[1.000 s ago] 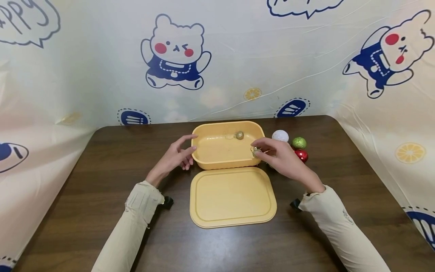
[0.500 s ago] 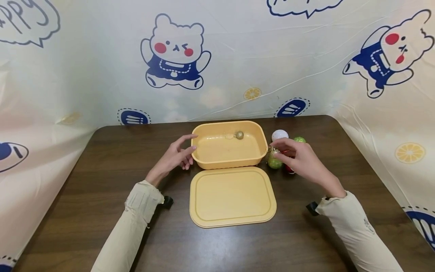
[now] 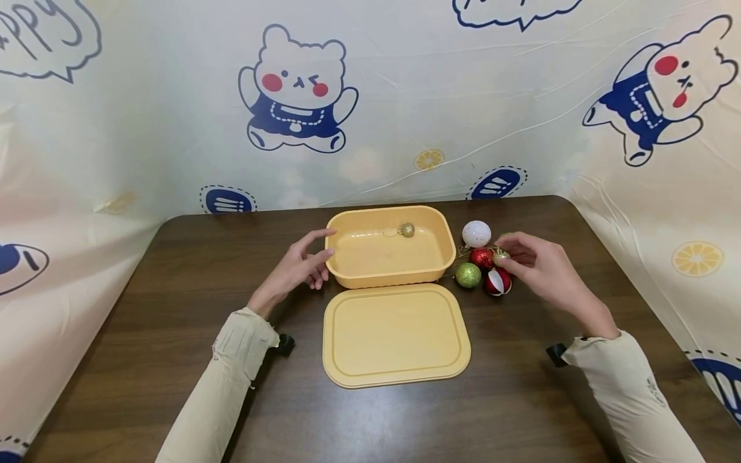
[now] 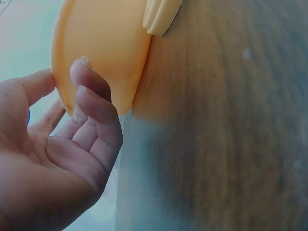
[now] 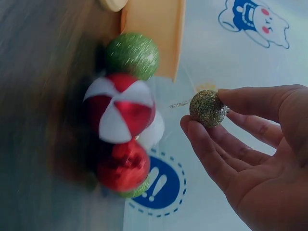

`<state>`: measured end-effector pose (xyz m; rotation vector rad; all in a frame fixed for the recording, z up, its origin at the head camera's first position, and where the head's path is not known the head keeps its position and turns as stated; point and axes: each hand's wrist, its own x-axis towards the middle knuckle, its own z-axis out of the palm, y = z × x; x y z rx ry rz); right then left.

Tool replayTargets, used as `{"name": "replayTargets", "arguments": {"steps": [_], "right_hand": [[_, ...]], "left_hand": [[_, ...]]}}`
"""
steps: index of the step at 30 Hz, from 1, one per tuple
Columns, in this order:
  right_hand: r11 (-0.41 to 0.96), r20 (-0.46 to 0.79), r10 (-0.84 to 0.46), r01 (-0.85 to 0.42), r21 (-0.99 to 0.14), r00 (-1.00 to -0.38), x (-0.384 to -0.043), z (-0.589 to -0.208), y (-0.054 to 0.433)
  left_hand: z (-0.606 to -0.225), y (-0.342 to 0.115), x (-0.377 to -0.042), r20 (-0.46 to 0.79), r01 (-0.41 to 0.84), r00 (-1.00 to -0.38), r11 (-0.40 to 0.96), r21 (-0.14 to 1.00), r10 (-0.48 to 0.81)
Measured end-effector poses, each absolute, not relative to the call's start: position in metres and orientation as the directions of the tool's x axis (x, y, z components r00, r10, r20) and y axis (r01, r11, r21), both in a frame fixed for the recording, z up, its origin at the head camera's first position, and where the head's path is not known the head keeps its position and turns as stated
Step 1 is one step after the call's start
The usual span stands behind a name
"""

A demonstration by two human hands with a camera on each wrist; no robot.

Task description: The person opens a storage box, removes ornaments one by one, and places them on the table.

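Note:
A small gold glitter bauble (image 5: 208, 108) with a thread loop is pinched between the thumb and fingers of my right hand (image 3: 538, 267). In the head view it hangs over a cluster of Christmas baubles. That cluster has a white bauble (image 3: 476, 234), a red one (image 3: 481, 258), a green glitter one (image 3: 467, 275) and a red-and-white one (image 3: 498, 281); another green one (image 5: 137, 188) shows partly in the right wrist view. My left hand (image 3: 297, 263) touches the left rim of a yellow box (image 3: 384, 280) with thumb and index finger. A second small gold bauble (image 3: 408, 229) lies inside the box.
The yellow lid (image 3: 396, 335) lies flat on the dark wooden table (image 3: 191, 308), just in front of the box. A printed cloth with cartoon bears (image 3: 298, 90) hangs behind the table and along its sides.
My right hand has moved right, from over the box's right side to above the bauble cluster, still pinching the gold bauble. The left hand and the box have stayed put.

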<state>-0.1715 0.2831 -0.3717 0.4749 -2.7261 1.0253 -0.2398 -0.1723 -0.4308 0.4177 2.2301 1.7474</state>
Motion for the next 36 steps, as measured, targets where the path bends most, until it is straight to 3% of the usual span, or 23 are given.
{"name": "replayTargets", "arguments": {"steps": [8, 18, 36], "right_hand": [[0.765, 0.277, -0.203, -0.328, -0.554, -0.939, -0.18, -0.385, 0.291], [0.799, 0.325, -0.24, -0.376, -0.469, -0.915, -0.188, -0.401, 0.294], [0.829, 0.266, -0.251, -0.348, -0.437, -0.931, -0.189, -0.406, 0.293]], "left_hand": [[-0.431, -0.173, -0.24, -0.043, 0.055, -0.924, 0.243, 0.968, 0.381], [-0.429, -0.172, -0.239, -0.049, 0.046, -0.922, 0.236, 0.971, 0.383], [-0.431, -0.172, -0.24, -0.052, 0.044, -0.923, 0.24, 0.97, 0.38]]}}
